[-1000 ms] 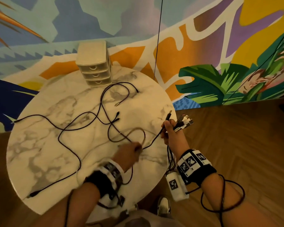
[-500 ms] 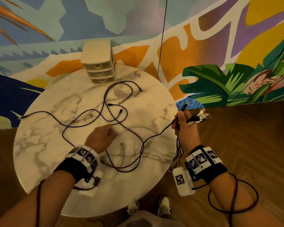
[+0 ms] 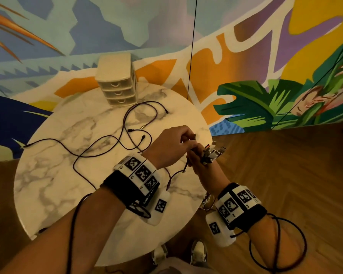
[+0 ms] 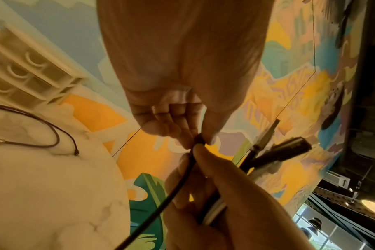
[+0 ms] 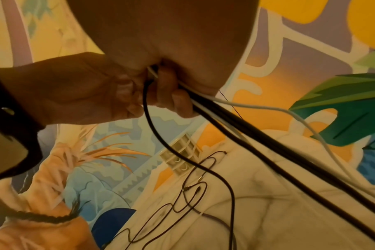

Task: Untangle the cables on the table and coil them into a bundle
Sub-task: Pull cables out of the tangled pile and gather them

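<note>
Thin dark cables point(image 3: 125, 135) lie looped and crossed on the round marble table point(image 3: 53, 175). At the table's right edge my right hand point(image 3: 196, 155) grips a bundle of cable ends point(image 3: 212, 155), with black and white connectors sticking out past the fist. My left hand point(image 3: 188, 140) has reached across to it. In the left wrist view its thumb and fingers point(image 4: 182, 135) pinch the end of a dark cable point(image 4: 178, 182) against the right hand. In the right wrist view the bundled cables point(image 5: 246, 121) trail from the right fist down to the table.
A small cream three-drawer unit point(image 3: 117, 84) stands at the table's far edge against the painted wall. A thin black line point(image 3: 192, 46) hangs in front of the wall. Wooden floor point(image 3: 285, 175) lies to the right, and my shoes point(image 3: 198, 252) show below the table.
My left hand has left the middle of the table and moved right to meet the right hand, bringing a dark cable end with it. The right hand kept its bundle.
</note>
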Available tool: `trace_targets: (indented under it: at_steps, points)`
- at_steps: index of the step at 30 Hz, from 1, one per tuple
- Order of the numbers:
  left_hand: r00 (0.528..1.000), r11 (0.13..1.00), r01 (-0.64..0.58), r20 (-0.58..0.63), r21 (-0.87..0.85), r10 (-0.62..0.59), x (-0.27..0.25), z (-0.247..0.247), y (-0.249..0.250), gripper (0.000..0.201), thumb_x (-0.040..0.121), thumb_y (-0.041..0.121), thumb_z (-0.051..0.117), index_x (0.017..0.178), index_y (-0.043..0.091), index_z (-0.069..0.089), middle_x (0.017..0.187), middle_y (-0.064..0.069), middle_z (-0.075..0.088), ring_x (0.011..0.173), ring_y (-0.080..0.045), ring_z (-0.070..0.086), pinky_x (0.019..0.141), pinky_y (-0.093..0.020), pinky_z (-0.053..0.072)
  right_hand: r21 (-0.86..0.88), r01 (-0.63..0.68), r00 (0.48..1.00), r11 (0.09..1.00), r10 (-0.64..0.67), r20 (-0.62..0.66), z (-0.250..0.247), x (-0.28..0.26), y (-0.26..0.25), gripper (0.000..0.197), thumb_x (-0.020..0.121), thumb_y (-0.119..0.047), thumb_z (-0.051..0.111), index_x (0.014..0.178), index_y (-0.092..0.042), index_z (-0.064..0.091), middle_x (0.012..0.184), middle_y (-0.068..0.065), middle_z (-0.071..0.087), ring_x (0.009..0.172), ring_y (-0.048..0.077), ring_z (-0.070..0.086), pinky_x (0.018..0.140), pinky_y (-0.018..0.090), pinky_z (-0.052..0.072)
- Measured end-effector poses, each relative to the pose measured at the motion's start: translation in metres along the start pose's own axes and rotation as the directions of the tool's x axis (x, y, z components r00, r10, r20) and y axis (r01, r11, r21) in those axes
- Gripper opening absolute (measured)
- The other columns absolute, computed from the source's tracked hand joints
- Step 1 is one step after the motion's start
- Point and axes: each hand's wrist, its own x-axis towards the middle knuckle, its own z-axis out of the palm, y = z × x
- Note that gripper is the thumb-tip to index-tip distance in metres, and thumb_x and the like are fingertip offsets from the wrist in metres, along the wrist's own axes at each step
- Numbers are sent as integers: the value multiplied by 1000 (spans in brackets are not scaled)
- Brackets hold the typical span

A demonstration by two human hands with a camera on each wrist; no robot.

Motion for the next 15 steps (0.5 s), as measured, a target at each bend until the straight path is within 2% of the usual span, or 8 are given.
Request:
trace_targets:
  at_steps: [1, 3, 5, 7, 9, 11, 13, 15]
  points:
    - [1000, 1000, -15, -10, -15, 14, -2, 1, 2, 15, 87, 25, 63, 98, 14, 63, 89, 1, 65, 83, -11, 58, 73, -23, 45, 41, 5, 1000, 999, -5, 11, 0, 0, -2, 15, 93, -33, 41, 84, -25, 49, 67, -13, 48, 57, 1, 39, 56, 21, 34]
    - [996, 994, -74, -45, -80, 70, -7, 3, 8, 14, 86, 20, 64, 98, 13, 64, 89, 3, 65, 84, -8, 57, 70, -14, 42, 154, -27, 999, 988, 22, 30, -1, 0, -9, 12, 94, -23, 44, 84, -27, 49, 64, -19, 56, 55, -4, 47, 54, 12, 37]
    - [989, 978, -136, -72, -155, 126, -11, 4, 15, 12, 86, 17, 63, 98, 13, 63, 89, 7, 63, 85, -7, 58, 69, -11, 43, 183, -68, 997, 981, 62, 36, -2, 2, -12, 24, 98, -12, 44, 80, -27, 49, 64, -14, 56, 54, -4, 48, 56, 14, 36]
    - [983, 965, -178, -73, -195, 166, -15, 5, 23, 11, 87, 16, 63, 98, 19, 61, 89, 11, 61, 86, -5, 58, 72, -16, 47, 137, -84, 995, 987, 76, 59, -2, 3, -11, 33, 98, -5, 43, 72, -23, 49, 63, -9, 49, 52, -1, 44, 56, 20, 34]
    - [974, 957, -228, -47, -179, 223, -17, 4, 28, 13, 87, 17, 64, 97, 24, 59, 89, 17, 59, 87, 2, 55, 77, -18, 45, 131, -82, 995, 988, 73, 74, -1, 4, -9, 39, 97, -1, 41, 65, -22, 48, 56, -11, 48, 49, 0, 42, 55, 21, 33]
    - [968, 956, -251, -23, -150, 250, -18, 4, 27, 14, 86, 18, 65, 95, 26, 58, 91, 20, 59, 89, 6, 53, 79, -16, 42, 130, -66, 996, 989, 57, 72, 1, 4, -6, 47, 97, -1, 40, 61, -29, 51, 50, -12, 49, 47, 0, 42, 54, 24, 34]
    - [975, 961, -220, -9, -168, 221, -18, 4, 21, 11, 86, 19, 66, 95, 22, 61, 93, 15, 62, 88, 1, 57, 78, -18, 45, 152, -45, 997, 987, 34, 73, 1, 3, -5, 49, 97, -6, 39, 62, -36, 55, 49, -12, 50, 46, 1, 42, 53, 26, 37]
    - [984, 958, -173, 1, -230, 178, -20, 7, 15, 11, 87, 20, 65, 98, 19, 63, 94, 4, 64, 82, -9, 62, 70, -24, 51, 185, -57, 995, 981, 42, 87, -1, 2, -4, 40, 97, -8, 39, 69, -32, 56, 49, -9, 50, 46, 4, 44, 52, 28, 39]
